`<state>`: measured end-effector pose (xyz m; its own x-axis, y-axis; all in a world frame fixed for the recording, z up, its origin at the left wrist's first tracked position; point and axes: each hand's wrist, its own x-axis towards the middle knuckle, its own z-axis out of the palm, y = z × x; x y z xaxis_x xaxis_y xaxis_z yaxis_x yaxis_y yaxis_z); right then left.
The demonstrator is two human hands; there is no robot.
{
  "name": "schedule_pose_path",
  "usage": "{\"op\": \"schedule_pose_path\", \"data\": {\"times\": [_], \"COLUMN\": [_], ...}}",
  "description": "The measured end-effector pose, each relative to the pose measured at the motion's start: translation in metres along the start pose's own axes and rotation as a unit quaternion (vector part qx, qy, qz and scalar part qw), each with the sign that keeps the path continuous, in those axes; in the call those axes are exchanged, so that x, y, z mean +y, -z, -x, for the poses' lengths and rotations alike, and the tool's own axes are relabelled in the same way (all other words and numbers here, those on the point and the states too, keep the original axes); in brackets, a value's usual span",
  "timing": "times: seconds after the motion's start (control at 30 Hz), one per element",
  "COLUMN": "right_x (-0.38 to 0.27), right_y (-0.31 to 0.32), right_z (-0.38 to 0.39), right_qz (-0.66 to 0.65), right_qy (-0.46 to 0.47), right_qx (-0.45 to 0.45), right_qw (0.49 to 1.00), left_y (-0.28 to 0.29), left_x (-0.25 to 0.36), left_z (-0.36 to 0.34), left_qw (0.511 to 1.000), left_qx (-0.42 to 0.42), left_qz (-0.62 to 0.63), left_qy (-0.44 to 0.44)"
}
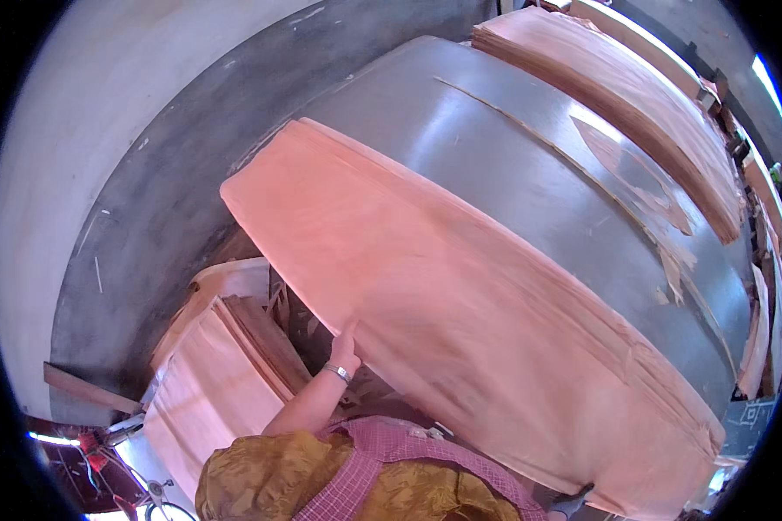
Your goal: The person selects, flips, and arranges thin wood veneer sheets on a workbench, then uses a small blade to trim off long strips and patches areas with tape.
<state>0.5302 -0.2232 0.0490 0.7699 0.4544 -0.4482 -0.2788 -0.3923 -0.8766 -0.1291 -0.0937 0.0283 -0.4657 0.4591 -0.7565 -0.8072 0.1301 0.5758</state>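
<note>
A long stack of thin pink wooden sheets (469, 313) lies along the near side of a shiny grey metal table (495, 139), its front edge toward me. My left hand (346, 347), bare with a watch at the wrist, grips that front edge, thumb or finger on top. My right hand (567, 502), in a dark glove, is at the same edge near the lower right, fingers pinched on the sheets and partly hidden.
More sheet stacks stand at lower left (208, 373) and along the far edge (599, 87). Torn strips (634, 174) and a long thin strip lie on the metal. A grey-and-white wall (113, 200) curves at left, with a plank (87, 389) and a bicycle (161, 499) below.
</note>
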Motion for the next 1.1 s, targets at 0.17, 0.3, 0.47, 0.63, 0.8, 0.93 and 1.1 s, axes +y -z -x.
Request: {"op": "schedule_pose_path", "data": {"times": [0.17,0.3,0.47,0.63,0.8,0.93,1.1], "right_x": [0.014,0.03,0.047,0.083,0.136,0.078,-0.017], "right_y": [0.009,0.012,-0.021,0.015,0.123,0.126,0.048], "right_z": [0.018,0.053,0.083,0.088,0.057,0.018,-0.034], "right_qz": [0.077,0.12,-0.005,-0.126,-0.082,-0.058,0.147], "right_qy": [0.052,0.034,-0.139,-0.204,-0.128,0.128,0.313], "right_qx": [0.031,0.01,-0.069,0.016,0.365,0.331,0.128], "right_qw": [0.995,0.992,0.988,0.971,0.918,0.933,0.929], "left_y": [0.006,0.034,0.1,0.06,-0.06,-0.238,-0.306], "left_x": [0.013,0.048,0.105,0.096,0.014,-0.073,-0.147], "left_z": [-0.017,-0.049,-0.08,-0.067,-0.046,0.056,0.069], "left_qw": [0.997,0.995,0.991,0.914,0.563,0.321,0.222], "left_qx": [0.02,0.019,0.012,0.206,-0.031,-0.372,-0.424], "left_qz": [-0.038,-0.042,-0.094,-0.338,-0.66,-0.702,-0.671], "left_qy": [-0.065,-0.094,-0.09,-0.094,-0.496,-0.515,-0.566]}}
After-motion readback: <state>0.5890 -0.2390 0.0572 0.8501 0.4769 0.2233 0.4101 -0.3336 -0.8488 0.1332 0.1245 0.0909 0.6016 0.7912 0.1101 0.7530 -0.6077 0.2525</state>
